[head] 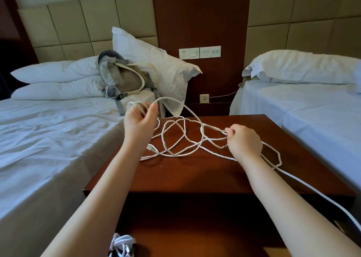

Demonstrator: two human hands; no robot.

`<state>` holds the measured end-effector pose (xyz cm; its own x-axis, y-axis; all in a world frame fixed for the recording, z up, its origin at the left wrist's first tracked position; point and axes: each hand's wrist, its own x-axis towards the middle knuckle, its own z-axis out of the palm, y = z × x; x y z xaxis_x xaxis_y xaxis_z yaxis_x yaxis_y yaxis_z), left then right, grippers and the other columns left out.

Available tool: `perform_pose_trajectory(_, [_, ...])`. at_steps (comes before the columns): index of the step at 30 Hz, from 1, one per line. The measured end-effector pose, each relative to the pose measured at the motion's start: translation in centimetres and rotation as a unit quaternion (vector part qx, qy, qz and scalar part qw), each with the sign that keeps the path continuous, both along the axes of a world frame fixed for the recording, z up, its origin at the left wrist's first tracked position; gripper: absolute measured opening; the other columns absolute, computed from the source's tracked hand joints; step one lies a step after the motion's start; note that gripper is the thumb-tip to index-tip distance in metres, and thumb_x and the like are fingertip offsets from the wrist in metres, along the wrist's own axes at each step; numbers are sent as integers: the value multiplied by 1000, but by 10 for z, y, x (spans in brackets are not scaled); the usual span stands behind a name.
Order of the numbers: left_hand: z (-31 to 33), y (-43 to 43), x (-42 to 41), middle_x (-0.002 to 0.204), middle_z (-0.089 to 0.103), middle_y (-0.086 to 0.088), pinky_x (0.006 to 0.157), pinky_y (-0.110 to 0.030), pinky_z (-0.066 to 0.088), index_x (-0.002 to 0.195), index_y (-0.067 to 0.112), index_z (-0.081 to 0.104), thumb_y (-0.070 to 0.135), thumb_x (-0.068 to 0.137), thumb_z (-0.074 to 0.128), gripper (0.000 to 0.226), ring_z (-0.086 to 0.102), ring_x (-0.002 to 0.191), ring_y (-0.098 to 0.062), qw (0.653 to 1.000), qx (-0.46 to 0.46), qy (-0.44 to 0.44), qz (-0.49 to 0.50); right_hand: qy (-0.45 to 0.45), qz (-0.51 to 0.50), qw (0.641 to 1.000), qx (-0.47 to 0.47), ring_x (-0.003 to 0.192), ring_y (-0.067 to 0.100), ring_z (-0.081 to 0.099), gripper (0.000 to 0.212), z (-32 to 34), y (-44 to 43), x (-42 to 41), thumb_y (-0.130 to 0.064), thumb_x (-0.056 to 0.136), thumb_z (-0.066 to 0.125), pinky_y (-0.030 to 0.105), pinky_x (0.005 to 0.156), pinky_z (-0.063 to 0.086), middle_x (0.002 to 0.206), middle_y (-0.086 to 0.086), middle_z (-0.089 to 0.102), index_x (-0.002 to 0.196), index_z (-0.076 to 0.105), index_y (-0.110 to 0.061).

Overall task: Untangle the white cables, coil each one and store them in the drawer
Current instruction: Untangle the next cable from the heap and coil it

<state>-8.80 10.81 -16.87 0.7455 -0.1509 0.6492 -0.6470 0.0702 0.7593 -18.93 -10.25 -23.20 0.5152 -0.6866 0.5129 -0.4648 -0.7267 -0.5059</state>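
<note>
A left bed point(48, 139) with rumpled white sheets runs along the left side. A grey-and-beige backpack point(125, 79) sits at its head, leaning against an upright pillow point(156, 61). Behind the middle, white socket plates point(199, 52) are set in a dark wood wall panel. The dark wood worktop point(195, 174) stands between the beds, and the right bed point(312, 110) lies just beside its right edge.

The white cable point(175, 137) sprawls in loose, overlapping loops across the back half of the worktop, with a plug end lying near the left forearm. One strand trails off the worktop's right front corner towards the lower right edge of the frame.

The left hand point(139, 118) is raised over the worktop's rear left corner, palm turned inward. Its fingers are curled, with several turns of cable wound round them. The right hand point(244, 141) hovers low over the right of the worktop, knuckles up, pinching a strand between thumb and fingers. Cable arcs through the air from one hand to the other.

A coiled bundle point(122, 245) of white cable lies at the bottom edge on a lower brown surface, cut off by the frame. Whether that surface is the drawer cannot be told. How many separate cables make up the tangle is also unclear.
</note>
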Motion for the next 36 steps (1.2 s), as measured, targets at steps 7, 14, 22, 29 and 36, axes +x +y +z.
perform_pose_trajectory(7, [-12, -4, 3, 55, 39, -13, 53, -31, 31, 60, -14, 49, 18, 92, 51, 45, 35, 54, -26, 998, -18, 60, 23, -12, 38, 996, -84, 94, 22, 49, 29, -4, 5, 0, -26, 99, 43, 29, 67, 37, 101, 5, 60, 114, 66, -16])
perform_pose_trajectory(14, [-10, -13, -7, 47, 40, -9, 54, -28, 36, 54, -12, 47, 14, 93, 50, 47, 39, 47, -16, 999, -13, 33, 16, -237, 178, 937, -185, 96, 17, 52, 38, 9, 35, 2, -30, 92, 42, 25, 83, 34, 102, 5, 60, 113, 66, -11])
perform_pose_trajectory(22, [-6, -17, -14, 48, 42, -5, 52, -23, 37, 53, 5, 47, 16, 96, 48, 44, 40, 49, -14, 997, -48, 48, -30, -84, 290, 944, -131, 90, 17, 61, 30, -2, 52, 11, -41, 81, 67, 30, 83, 45, 91, -2, 69, 98, 70, -17])
perform_pose_trajectory(29, [3, -12, -13, 44, 43, 4, 51, -19, 36, 50, 14, 47, 15, 97, 45, 48, 40, 46, -9, 991, -113, 49, -60, 95, 213, 955, -182, 116, 16, 44, 23, -5, 33, 8, -30, 95, 52, 36, 97, 28, 114, -7, 61, 109, 70, -34])
perform_pose_trajectory(36, [-2, -9, -4, 46, 46, 1, 47, -19, 33, 51, 14, 47, 16, 97, 44, 47, 40, 45, -10, 987, -144, 66, -38, -21, 191, 978, -84, 127, 20, 45, 39, 2, 27, 10, -11, 91, 50, 35, 107, 32, 130, 5, 58, 129, 58, -14])
